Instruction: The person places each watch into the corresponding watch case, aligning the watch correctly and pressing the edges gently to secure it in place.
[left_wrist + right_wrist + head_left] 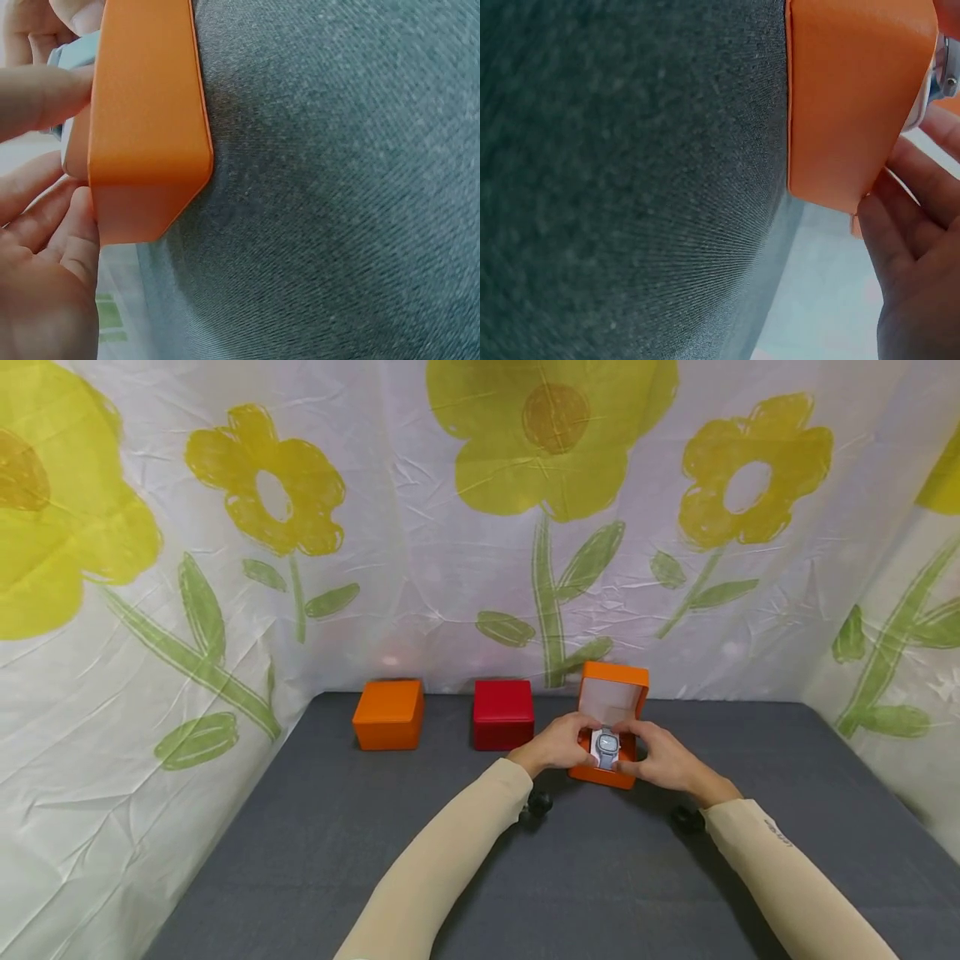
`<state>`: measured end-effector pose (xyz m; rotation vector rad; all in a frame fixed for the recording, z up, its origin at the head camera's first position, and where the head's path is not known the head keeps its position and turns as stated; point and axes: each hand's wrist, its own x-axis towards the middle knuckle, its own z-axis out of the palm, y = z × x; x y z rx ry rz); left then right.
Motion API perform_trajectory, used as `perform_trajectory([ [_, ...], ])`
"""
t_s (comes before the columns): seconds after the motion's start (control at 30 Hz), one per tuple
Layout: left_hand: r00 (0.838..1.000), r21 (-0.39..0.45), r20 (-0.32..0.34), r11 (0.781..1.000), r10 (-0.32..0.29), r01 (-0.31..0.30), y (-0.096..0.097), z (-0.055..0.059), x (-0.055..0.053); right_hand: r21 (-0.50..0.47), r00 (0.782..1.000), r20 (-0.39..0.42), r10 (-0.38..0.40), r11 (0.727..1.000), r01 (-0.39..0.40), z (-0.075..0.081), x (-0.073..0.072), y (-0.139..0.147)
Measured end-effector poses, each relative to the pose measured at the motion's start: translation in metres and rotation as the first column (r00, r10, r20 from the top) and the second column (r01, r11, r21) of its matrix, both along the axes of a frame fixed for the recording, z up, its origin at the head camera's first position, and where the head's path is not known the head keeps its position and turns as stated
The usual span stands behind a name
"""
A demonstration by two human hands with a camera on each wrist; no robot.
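Observation:
A grey-strapped wristwatch [607, 745] sits on a pale cushion [77, 146] in an open orange watch box [604, 777], whose lid [615, 674] stands up at the back. From the left side, my left hand [557, 744] pinches the cushion, its thumb near the box's front edge and its other fingers farther back. Opposite it, my right hand [666, 760] holds the cushion's right side, with some fingers against the box wall in the right wrist view. The box rests on the dark grey tabletop. Fingers partly hide the cushion's sides.
Left of the open box stand a closed red box [503, 717] and, farther left, a closed orange box [388, 716]. The dark grey table [615, 877] ends at a white curtain [390, 577] printed with yellow flowers.

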<state>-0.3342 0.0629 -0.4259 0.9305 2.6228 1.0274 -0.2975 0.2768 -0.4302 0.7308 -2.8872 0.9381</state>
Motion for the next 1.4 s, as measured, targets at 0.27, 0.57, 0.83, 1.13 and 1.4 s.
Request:
perform_trajectory([
  [0.27, 0.995, -0.066, -0.079, 0.996, -0.058, 0.053, 0.002, 0.002, -0.002, 0.025, 0.999, -0.036, 0.02, 0.999, -0.019, 0.001, -0.003, -0.001],
  [0.57, 0.996, -0.019, -0.085, 1.0, 0.021, -0.023, 0.0, 0.001, 0.005, 0.037, 1.0, -0.019, -0.018, 0.999, 0.019, 0.018, -0.001, 0.006],
  [0.83, 0.974, 0.184, 0.094, 0.958, 0.204, -0.219, -0.009, -0.007, 0.019, -0.013, 0.978, -0.045, -0.203, 0.979, 0.203, 0.042, -0.006, 0.015],
  [1.13, 0.973, 0.141, 0.093, 0.964, 0.213, -0.225, -0.017, -0.013, 0.024, -0.002, 0.983, -0.035, -0.179, 0.984, 0.179, 0.058, -0.022, 0.012],
  [1.4, 0.966, 0.14, 0.138, 0.961, 0.218, -0.237, -0.018, -0.019, 0.022, 0.078, 0.98, -0.118, -0.162, 0.982, 0.172, 0.067, -0.032, 0.006],
])
